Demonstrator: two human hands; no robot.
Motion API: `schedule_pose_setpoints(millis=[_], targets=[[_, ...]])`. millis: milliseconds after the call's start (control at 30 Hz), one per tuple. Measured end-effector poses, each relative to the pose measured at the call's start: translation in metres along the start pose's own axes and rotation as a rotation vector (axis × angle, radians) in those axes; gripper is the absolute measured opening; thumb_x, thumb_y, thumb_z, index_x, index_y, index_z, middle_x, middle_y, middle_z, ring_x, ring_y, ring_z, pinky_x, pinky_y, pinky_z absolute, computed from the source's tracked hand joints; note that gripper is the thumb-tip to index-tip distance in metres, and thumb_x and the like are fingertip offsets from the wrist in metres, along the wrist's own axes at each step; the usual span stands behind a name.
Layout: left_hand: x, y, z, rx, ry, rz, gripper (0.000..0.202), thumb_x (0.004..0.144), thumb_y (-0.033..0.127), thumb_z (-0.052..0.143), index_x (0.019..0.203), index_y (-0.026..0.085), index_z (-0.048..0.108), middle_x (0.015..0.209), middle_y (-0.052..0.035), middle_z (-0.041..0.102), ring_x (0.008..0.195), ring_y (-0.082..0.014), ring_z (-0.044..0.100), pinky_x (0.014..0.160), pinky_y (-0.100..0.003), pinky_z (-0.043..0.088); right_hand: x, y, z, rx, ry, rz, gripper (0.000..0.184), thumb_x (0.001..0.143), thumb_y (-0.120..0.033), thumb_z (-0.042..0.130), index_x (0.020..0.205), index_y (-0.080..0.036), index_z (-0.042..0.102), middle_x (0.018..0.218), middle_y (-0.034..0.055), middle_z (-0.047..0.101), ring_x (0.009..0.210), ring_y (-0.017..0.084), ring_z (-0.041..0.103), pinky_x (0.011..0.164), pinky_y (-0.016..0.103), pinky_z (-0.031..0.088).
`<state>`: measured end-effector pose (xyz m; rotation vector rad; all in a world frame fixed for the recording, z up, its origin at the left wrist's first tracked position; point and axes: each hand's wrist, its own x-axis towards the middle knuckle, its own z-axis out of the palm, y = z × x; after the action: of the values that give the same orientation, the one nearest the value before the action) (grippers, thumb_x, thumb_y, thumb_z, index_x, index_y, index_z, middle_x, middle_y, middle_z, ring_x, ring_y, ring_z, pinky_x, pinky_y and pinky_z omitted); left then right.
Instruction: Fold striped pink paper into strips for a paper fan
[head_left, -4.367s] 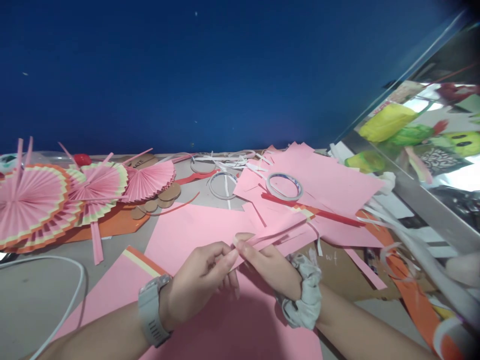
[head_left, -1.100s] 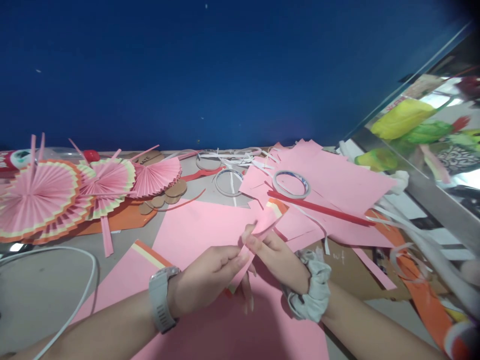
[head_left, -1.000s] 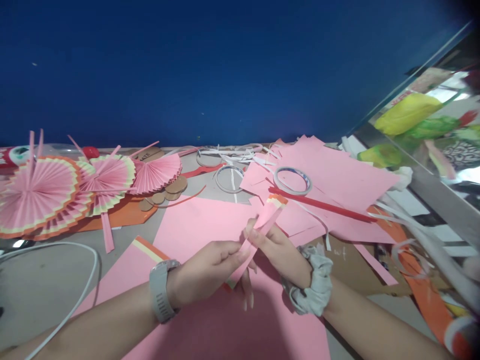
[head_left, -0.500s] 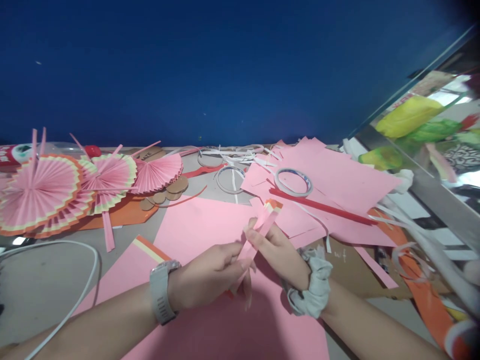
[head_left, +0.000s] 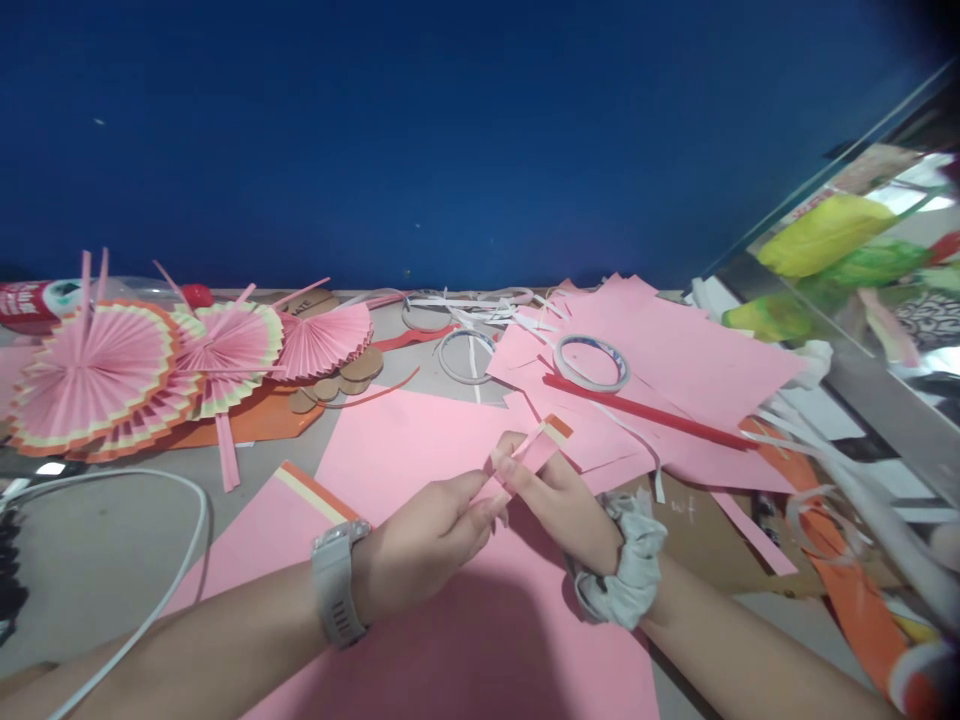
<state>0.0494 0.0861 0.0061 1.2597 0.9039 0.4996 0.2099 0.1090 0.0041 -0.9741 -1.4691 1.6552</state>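
Between my hands is a narrow strip of folded pink paper [head_left: 534, 453] with an orange and cream end pointing up and right. My left hand [head_left: 435, 525], with a grey watch on its wrist, is closed on the strip's lower end. Gripping it higher up, thumb on top, is my right hand [head_left: 553, 492], which has a pale scrunchie at the wrist. Both hands are just above a large pink paper sheet [head_left: 405, 430]. Another pink sheet with an orange and cream edge [head_left: 319, 490] lies left of my left hand.
Pleated pink paper fans [head_left: 97, 375] stand at the left beside cardboard discs [head_left: 360, 368]. A tape roll [head_left: 591, 363] and a red strip [head_left: 652, 412] lie on pink sheets at the right. A white cable [head_left: 199, 510] loops at the left. A blue panel [head_left: 450, 140] rises behind.
The folded paper has turned, so its colored end points more to the right and sits slightly lower. My left fingers have closed in nearer to my right hand.
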Motion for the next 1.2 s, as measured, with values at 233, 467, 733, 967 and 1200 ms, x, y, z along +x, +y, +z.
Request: schedule_pose_setpoints(millis=[233,467,733,967,1200], targets=[[0.0001,-0.0001,0.0053,-0.045,0.041,-0.024,0.035,0.093,0.044,0.030,0.075,0.017,0.045,0.059,0.0059,0.034,0.051,-0.0076,0.028,0.047,-0.021,0.025,0.0004,0.0017,0.0010,0.038,-0.008,0.026,0.026,0.093,-0.032,0.041,0.070,-0.019,0.045,0.060,-0.0036,0.052,0.055,0.011,0.056,0.055,0.026,0.048],[0.0001,0.0029,0.0085,-0.145,0.044,-0.035,0.038,0.093,0.046,0.030,0.072,0.017,0.044,0.056,0.0065,0.031,0.050,-0.0071,0.026,0.046,-0.020,0.025,-0.0012,0.0006,0.0040,0.028,0.034,0.022,0.026,0.093,-0.031,0.040,0.070,-0.019,0.044,0.056,-0.0047,0.052,0.051,0.010,0.056,0.051,0.024,0.046],[0.0009,-0.0004,0.0062,-0.181,0.039,-0.049,0.039,0.092,0.046,0.030,0.073,0.016,0.047,0.053,0.0073,0.031,0.045,-0.0061,0.026,0.042,-0.019,0.023,-0.0009,-0.0027,0.0054,-0.006,0.010,0.003,0.028,0.094,-0.031,0.038,0.069,-0.019,0.044,0.056,-0.0046,0.051,0.053,0.010,0.055,0.054,0.024,0.046],[0.0009,0.0017,0.0002,-0.129,-0.046,-0.044,0.039,0.092,0.045,0.033,0.078,0.015,0.055,0.048,0.0019,0.054,0.038,-0.0080,0.044,0.035,-0.016,0.031,-0.0012,-0.0024,0.0024,-0.102,-0.043,0.028,0.026,0.092,-0.030,0.043,0.070,-0.018,0.046,0.050,-0.0063,0.048,0.048,0.008,0.050,0.052,0.021,0.041],[0.0043,0.0006,0.0003,-0.151,-0.009,-0.013,0.033,0.094,0.038,0.033,0.079,0.015,0.053,0.052,0.0008,0.060,0.049,-0.0092,0.056,0.055,-0.019,0.045,0.0007,-0.0028,-0.0006,-0.112,-0.065,-0.020,0.029,0.092,-0.030,0.043,0.067,-0.017,0.050,0.054,-0.0033,0.052,0.052,0.009,0.052,0.055,0.023,0.041]])
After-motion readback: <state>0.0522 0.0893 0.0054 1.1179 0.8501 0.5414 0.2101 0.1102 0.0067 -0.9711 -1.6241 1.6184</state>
